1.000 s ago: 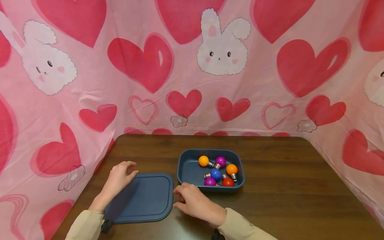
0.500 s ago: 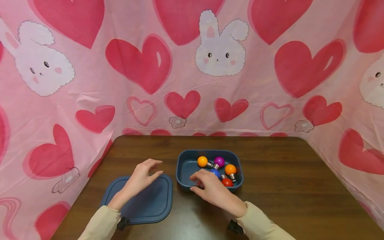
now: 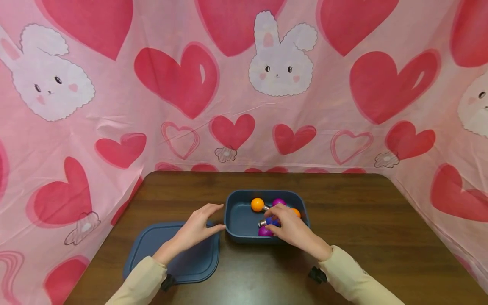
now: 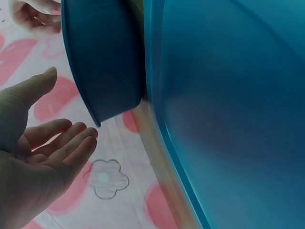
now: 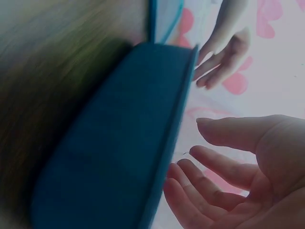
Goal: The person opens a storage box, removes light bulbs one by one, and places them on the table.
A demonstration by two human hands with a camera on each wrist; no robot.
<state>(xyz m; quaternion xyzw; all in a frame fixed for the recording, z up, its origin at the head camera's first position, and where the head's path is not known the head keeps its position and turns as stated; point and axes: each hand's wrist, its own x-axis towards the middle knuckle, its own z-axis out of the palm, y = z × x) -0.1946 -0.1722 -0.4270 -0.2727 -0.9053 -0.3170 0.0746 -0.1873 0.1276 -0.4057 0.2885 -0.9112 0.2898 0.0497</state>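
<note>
A dark blue box point(image 3: 244, 218) holds several coloured light bulbs. Among them are an orange bulb point(image 3: 257, 204), a blue bulb point(image 3: 272, 221) and a purple bulb point(image 3: 265, 231). My left hand point(image 3: 197, 228) is at the box's left end, thumb and fingers apart; in the left wrist view the fingertips are close to the rim, and whether they touch is unclear. My right hand point(image 3: 292, 225) is over the box's right part, covering some bulbs. The right wrist view shows that right hand point(image 5: 238, 176) with thumb and fingers spread, holding nothing.
A matching blue lid point(image 3: 152, 241) lies flat on the brown wooden table point(image 3: 362, 237), left of the box and partly under my left forearm. A pink cloth point(image 3: 236, 97) with hearts and rabbits hangs behind the table and along its sides.
Both hands have moved right. The left went from above the lid to the box's left end; the right went from the box's front left corner to over its bulbs.
</note>
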